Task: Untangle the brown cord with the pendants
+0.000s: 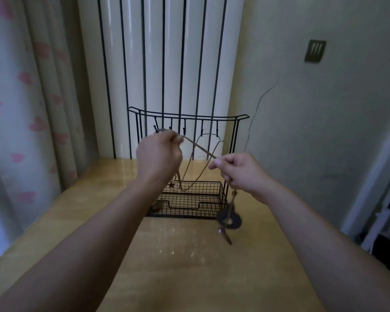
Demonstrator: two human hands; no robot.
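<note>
A thin brown cord (200,150) stretches between my two hands in front of a black wire rack (189,119). My left hand (159,154) pinches one end up near the rack's hooks. My right hand (241,171) pinches the cord lower and to the right. Below my right hand hang a dark ring pendant (231,218) and a small pointed pendant (226,237). A loop of cord (187,185) droops into the rack's basket, beside a small star pendant (171,184).
The rack's mesh basket (189,207) stands on a wooden table (189,266) against a white radiator (162,64). Curtains (32,97) hang at the left. A wall with a switch plate (314,50) is at the right, with dark objects on the floor (383,244) beyond the table's right edge.
</note>
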